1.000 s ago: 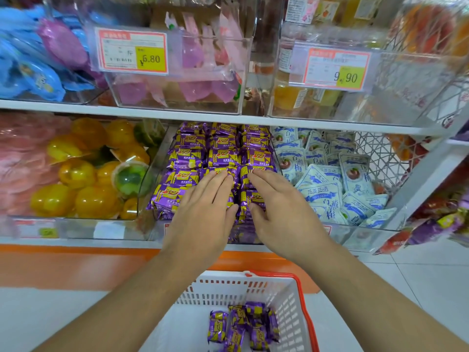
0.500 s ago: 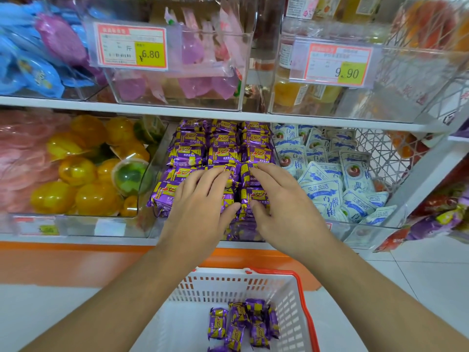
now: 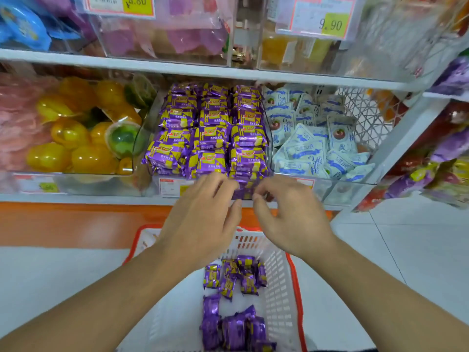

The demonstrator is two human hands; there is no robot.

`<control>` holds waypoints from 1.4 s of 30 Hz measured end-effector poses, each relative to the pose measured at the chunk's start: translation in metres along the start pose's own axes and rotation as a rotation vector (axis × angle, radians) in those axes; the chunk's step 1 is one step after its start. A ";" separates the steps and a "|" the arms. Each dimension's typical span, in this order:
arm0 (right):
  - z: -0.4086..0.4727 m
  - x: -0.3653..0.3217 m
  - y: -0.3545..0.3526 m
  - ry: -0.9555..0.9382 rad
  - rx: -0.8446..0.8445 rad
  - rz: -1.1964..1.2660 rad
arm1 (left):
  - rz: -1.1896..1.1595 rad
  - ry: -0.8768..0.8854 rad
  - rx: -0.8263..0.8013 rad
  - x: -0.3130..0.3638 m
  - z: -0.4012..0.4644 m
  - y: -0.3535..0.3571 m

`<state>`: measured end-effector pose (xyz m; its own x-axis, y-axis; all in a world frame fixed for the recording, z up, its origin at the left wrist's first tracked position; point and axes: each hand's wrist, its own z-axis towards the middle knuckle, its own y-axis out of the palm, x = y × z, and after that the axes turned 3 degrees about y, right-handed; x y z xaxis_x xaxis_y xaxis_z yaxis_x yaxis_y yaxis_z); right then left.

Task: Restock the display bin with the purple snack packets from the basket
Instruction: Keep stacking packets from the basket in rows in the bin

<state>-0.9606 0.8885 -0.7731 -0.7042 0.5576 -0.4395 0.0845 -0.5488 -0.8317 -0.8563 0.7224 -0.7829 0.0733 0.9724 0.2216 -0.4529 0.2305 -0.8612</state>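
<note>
Hovering empty, loosely curled, left hand (image 3: pixel 203 219) and right hand (image 3: pixel 291 219) sit before the display bin (image 3: pixel 175 185); purple snack packets (image 3: pixel 234 275) wait at six o'clock in the basket (image 3: pixel 281 283). Light, crinkly, slippery: pinch mid-wrapper.

Two hands (image 3: pixel 243 219), one basket (image 3: pixel 281 288), two price tags (image 3: pixel 321 20), three columns of purple packets (image 3: pixel 213 133).
</note>
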 end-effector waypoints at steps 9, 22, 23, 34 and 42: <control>-0.119 0.099 0.090 0.449 -0.479 -0.186 | 0.021 -0.050 -0.606 0.008 -0.107 0.135; -0.154 0.121 0.164 0.470 -0.217 -0.112 | -0.021 -0.249 -0.902 -0.011 -0.138 0.259; -0.154 0.120 0.163 0.469 -0.229 -0.112 | 0.004 -0.265 -0.929 -0.015 -0.139 0.270; -0.148 0.114 0.158 0.479 -0.284 -0.143 | 0.080 -0.320 -0.983 -0.025 -0.145 0.313; -0.149 0.114 0.157 0.463 -0.257 -0.148 | -0.033 -0.264 -0.822 -0.026 -0.137 0.236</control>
<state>-0.9229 0.9584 -1.0041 -0.3424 0.8652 -0.3664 0.2186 -0.3059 -0.9266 -0.8437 0.7571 -1.0548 -0.1801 0.9476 0.2637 0.3395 0.3115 -0.8875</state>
